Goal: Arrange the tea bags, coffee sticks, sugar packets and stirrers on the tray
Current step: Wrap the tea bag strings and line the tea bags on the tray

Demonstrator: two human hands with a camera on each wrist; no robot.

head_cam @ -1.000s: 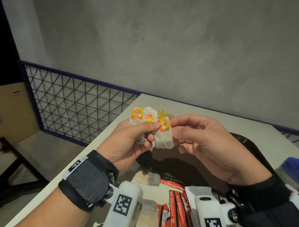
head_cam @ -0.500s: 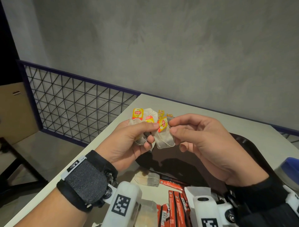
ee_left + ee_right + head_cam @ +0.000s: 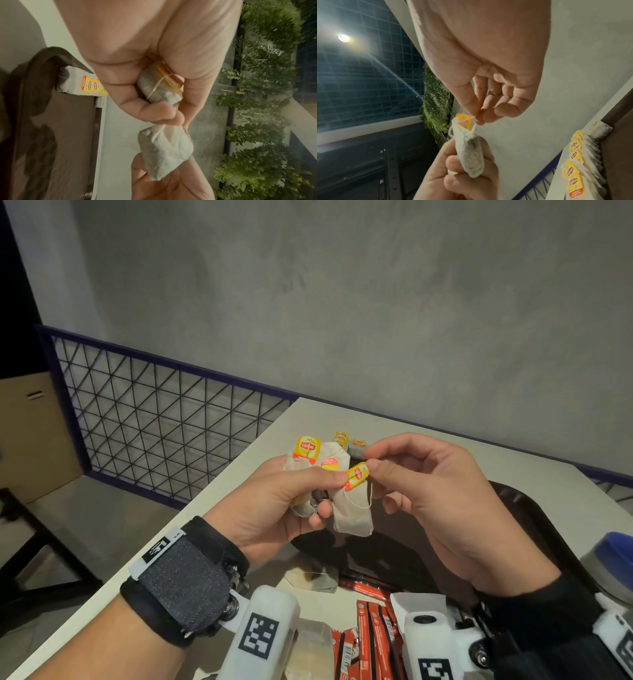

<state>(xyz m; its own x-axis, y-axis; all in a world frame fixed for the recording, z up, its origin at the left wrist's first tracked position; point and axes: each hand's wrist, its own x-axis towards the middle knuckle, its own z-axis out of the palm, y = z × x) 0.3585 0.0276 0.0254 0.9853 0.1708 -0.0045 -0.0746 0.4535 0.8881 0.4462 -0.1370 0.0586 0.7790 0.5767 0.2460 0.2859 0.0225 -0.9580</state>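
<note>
Holding a bunch of tea bags (image 3: 310,470) in our left hand (image 3: 274,508), fingers curled tight around them, we pinch the tag and string of one tea bag (image 3: 352,508) between right hand (image 3: 438,508) thumb and forefinger. It hangs at six o'clock below that pinch, over the dark tray (image 3: 548,529). We judge a slow pull works best, freeing its string without dragging the others.

Grey concrete wall (image 3: 342,302) fills the upper frame; a blue-framed wire railing (image 3: 164,419) runs lower left; pale surface (image 3: 342,419) below.
</note>
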